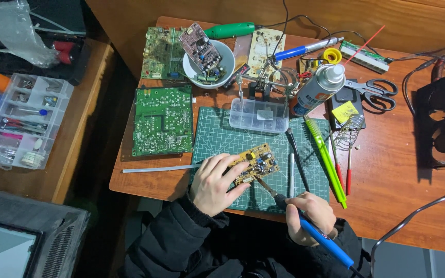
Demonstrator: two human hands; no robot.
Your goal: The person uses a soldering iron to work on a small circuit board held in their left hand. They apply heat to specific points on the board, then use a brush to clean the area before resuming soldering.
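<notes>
- Circuit boards, counted: five in plain view — one small yellow circuit board (256, 163) under work, one large green board (162, 120) to the left of the mat, one darker green board (157, 53) at the far left of the table, one pale board (265, 45) at the far edge, and one brown board (200, 47) lying tilted in a white bowl (226, 67).
- Hands: two, both the person's own, in black sleeves.
- Left hand (213, 184): fingers curled loosely over the near-left edge of the yellow board, pinning it to the mat; thumb tucked in at the near edge of the board.
- Right hand (310, 216): closed in a pen-style grip round one blue-handled soldering iron (321, 238); the metal tip reaches up-left to the near edge of the yellow board — actual contact cannot be told.
- Yellow board: small, rectangular, lying skewed near the middle of the green cutting mat (217, 136); component side up, with a dark blocky part and small blue parts.
- Also noted: one clear compartment box (259, 116) at the far edge of the mat, one spray can (317, 88) lying tilted, one pair of scissors (374, 92) to the right, one green pair of tweezers (325, 157).
</notes>
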